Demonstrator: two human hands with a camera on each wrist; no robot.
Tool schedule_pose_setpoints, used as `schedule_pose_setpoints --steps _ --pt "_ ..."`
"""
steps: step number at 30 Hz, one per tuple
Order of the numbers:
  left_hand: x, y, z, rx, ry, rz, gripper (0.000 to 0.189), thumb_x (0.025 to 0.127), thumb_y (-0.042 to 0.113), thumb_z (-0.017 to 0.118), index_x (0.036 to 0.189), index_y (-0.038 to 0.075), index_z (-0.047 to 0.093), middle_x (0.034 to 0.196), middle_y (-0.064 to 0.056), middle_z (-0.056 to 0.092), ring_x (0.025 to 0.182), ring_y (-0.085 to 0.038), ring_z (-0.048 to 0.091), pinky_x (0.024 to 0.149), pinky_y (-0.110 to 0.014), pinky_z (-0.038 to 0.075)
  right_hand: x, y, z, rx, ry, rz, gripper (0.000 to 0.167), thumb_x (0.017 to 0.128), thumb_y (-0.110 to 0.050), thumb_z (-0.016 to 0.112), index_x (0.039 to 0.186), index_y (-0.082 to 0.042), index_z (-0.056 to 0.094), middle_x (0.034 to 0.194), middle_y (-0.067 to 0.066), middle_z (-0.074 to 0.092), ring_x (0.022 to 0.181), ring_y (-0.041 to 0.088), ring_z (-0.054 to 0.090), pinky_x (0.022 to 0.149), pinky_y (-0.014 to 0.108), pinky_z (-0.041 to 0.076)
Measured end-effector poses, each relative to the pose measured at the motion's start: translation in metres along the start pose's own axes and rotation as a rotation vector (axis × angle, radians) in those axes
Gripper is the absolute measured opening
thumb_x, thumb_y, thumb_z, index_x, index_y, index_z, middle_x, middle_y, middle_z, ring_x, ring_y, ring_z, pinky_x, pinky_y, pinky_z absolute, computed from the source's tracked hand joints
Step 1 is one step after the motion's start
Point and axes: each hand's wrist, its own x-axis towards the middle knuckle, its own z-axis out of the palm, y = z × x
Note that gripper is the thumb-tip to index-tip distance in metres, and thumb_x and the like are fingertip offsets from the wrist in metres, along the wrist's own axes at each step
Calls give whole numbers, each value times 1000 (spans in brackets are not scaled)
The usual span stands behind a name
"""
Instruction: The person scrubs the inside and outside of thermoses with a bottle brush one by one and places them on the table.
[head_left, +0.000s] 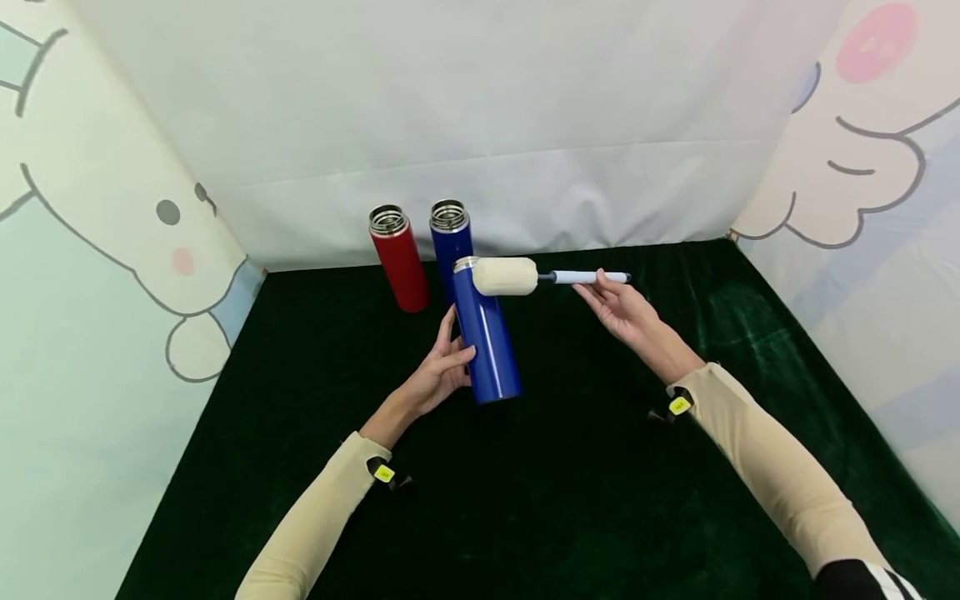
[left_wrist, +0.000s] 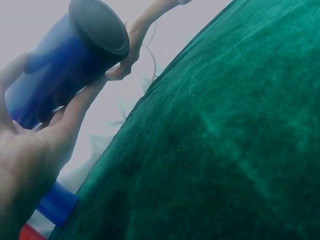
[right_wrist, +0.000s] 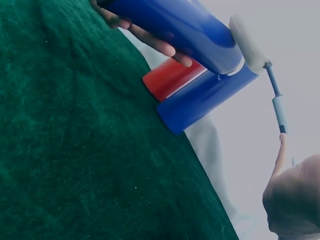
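Observation:
My left hand [head_left: 438, 371] grips a blue thermos bottle [head_left: 487, 346] round its side. The bottle leans slightly, and its dark base shows above the cloth in the left wrist view. My right hand [head_left: 618, 312] pinches the light handle [head_left: 585, 277] of a bottle brush with a cream sponge head [head_left: 506, 276]. The brush lies level, its sponge overlapping the bottle's mouth in the head view. In the right wrist view the sponge [right_wrist: 247, 42] is right at the bottle's rim, outside the opening.
Behind the held bottle stand an open red thermos [head_left: 401, 262] and a second open blue thermos [head_left: 450, 237], side by side. A dark green velvet cloth [head_left: 600, 492] covers the table. A white curtain [head_left: 480, 108] hangs along the back, with cartoon-printed panels on both sides.

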Motion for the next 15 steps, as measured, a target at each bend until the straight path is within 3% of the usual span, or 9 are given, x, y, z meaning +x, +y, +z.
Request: schedule_pose_setpoints --steps 5,7,9,12,15 --pt "-1 -1 -1 -9 -8 -13 89 106 12 49 157 51 -13 170 -14 13 139 -32 47 101 -47 54 -4 -3 -6 -50 -3 38 44 98 -5 63 136 -19 44 157 3 42 155 11 26 117 31 43" --pt "-2 -1 -2 -16 -11 -13 89 106 12 49 158 51 -12 170 -14 13 138 -31 48 102 -48 53 -7 -3 -9 -95 -3 51 43 99 -5 62 135 -19 44 157 2 41 154 12 29 114 32 47" --pt "-2 -1 -4 -26 -10 -9 89 106 11 50 158 51 -11 170 -13 12 138 -31 49 103 -48 53 -11 -4 -13 -140 -9 67 37 100 -6 60 131 -18 46 150 5 48 148 17 42 110 34 51" --pt "-1 -1 -5 -43 5 2 89 106 10 49 159 49 -11 171 -13 11 138 -32 49 102 -49 53 -18 -5 -20 -168 -19 111 23 102 -6 57 122 -14 50 128 13 62 125 26 64 104 37 56" --pt "0 0 -5 -66 28 21 89 106 8 47 159 48 -11 171 -12 9 138 -32 48 101 -47 54 -24 -4 -27 -200 -46 161 11 105 -7 51 116 -12 51 118 16 67 107 32 71 102 39 57"
